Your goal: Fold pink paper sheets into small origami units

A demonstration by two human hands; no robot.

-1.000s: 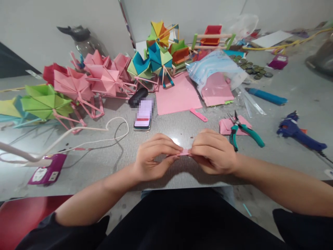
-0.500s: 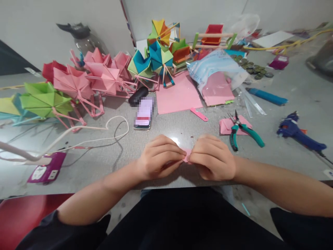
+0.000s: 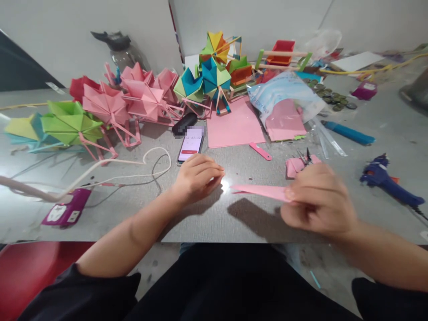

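A folded strip of pink paper point(image 3: 261, 191) is held out level above the table, its narrow end pointing left. My right hand point(image 3: 317, 200) pinches its right end between thumb and fingers. My left hand point(image 3: 200, 180) is just off the strip's left tip, fingers curled together toward the thumb, with nothing visible in them. Partly behind my right hand lie pliers point(image 3: 308, 157) on a small folded pink paper piece point(image 3: 294, 167). A phone point(image 3: 190, 149) rests beyond my left hand.
Pink paper sheets point(image 3: 234, 125) lie at the back beside a plastic bag point(image 3: 287, 96). A pink cutter point(image 3: 261, 151), a blue glue gun point(image 3: 389, 180) and a blue knife point(image 3: 349, 133) sit to the right. Folded paper wheels point(image 3: 107, 104), a white cable point(image 3: 133, 161) and a purple box point(image 3: 68, 207) occupy the left.
My hands have drawn apart. The right one moved right with the pink strip, which now shows at length; the left let go of it and shifted slightly left and away from me.
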